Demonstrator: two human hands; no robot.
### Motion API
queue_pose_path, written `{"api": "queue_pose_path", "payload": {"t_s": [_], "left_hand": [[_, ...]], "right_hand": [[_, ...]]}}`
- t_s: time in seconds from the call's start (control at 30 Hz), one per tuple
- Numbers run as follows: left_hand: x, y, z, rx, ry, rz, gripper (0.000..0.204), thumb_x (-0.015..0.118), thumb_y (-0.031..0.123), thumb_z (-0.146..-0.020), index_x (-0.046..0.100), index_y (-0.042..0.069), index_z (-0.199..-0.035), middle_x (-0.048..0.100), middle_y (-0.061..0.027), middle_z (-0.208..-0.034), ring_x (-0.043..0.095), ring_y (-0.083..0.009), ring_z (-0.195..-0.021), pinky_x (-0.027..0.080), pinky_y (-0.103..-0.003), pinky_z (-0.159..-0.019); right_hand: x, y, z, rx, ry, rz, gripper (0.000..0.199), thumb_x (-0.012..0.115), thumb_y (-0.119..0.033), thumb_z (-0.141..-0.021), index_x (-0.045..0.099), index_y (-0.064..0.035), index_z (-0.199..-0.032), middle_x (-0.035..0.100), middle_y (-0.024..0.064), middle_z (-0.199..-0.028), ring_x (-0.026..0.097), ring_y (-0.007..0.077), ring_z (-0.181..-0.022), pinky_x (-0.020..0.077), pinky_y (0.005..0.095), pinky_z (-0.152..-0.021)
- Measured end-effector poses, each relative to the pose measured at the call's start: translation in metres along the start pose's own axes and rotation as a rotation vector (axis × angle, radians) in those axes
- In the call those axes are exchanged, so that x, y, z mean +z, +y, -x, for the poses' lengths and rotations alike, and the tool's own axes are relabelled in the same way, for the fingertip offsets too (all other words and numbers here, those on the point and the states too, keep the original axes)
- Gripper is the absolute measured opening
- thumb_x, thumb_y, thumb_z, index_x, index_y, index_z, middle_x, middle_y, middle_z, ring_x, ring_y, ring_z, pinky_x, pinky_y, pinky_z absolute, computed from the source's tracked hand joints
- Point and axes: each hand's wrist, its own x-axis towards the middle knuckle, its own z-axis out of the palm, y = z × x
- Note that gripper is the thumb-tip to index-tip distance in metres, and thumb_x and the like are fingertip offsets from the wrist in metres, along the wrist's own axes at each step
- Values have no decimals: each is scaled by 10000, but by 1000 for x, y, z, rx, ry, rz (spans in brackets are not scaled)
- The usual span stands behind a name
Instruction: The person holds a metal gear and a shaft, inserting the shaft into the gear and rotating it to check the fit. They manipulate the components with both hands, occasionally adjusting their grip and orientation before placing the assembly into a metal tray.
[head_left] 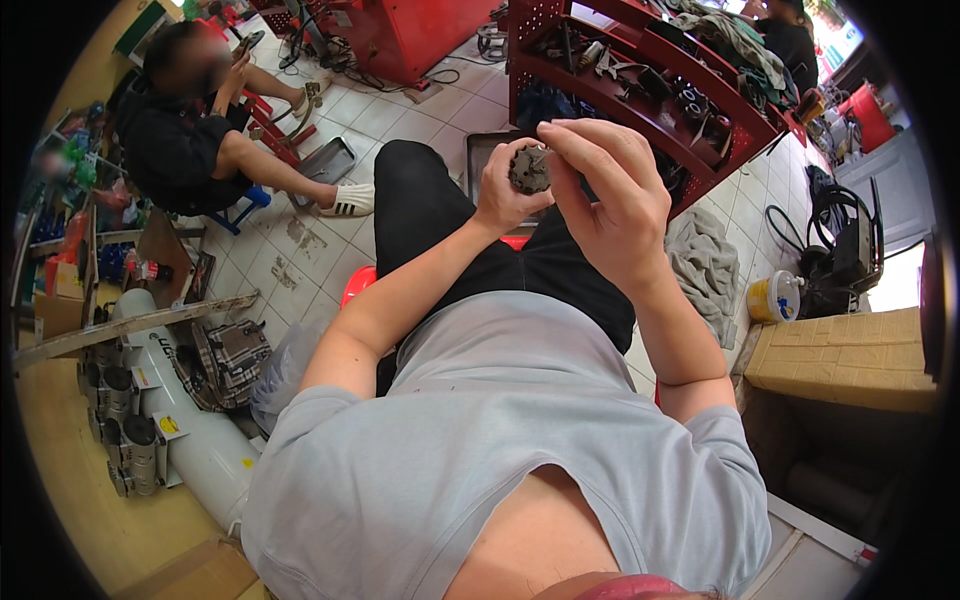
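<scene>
Dark-grey metal, toothed around its edge: a round part (529,171) sits grasped in the curled fingers of the left hand (496,200), above the black trousers (480,268). Beside it, the right hand (618,190) arches with bent fingers, their tips near the part (whether they pinch anything, I cannot tell). Farther out, a shallow tray (481,150) rests on the tiled floor (335,245), near a red cart (675,126).
</scene>
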Motion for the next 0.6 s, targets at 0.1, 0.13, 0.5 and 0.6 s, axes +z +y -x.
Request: {"api": "queue_pose_path", "payload": {"t_s": [0.1, 0.13, 0.5, 0.6], "left_hand": [[0, 5, -1, 8, 30, -17, 647, 860, 289, -614, 585, 74, -1159, 612, -122, -1002, 609, -305, -927, 495, -395, -811], [1, 6, -2, 13, 37, -36, 648, 862, 290, -610, 586, 76, -1155, 612, -122, -1000, 608, -305, -927, 495, -395, -810], [-1, 2, 0, -58, 7, 3, 616, 840, 276, -620, 588, 78, -1146, 611, -122, -1001, 610, -293, -913, 496, -390, -822], [-1, 4, 0, -54, 16, -33, 610, 838, 273, -623, 588, 79, -1145, 610, -117, -994, 609, -285, -904, 496, -387, -820]], "right_hand": [[5, 1, 0, 17, 35, -37, 267, 726, -47, -726, 678, -58, -989, 647, 57, -918, 627, 230, -850, 467, 350, -782], [4, -1, -1, 17, 29, -26, 264, 722, -47, -730, 679, -59, -989, 649, 56, -921, 629, 231, -855, 469, 352, -784], [4, 4, 2, -8, 38, 44, 263, 723, -62, -730, 685, -80, -990, 643, 52, -916, 624, 232, -848, 474, 353, -747], [2, -1, 0, 38, 6, 19, 266, 723, -34, -742, 693, -75, -1002, 655, 61, -927, 627, 233, -843, 483, 340, -741]]}}
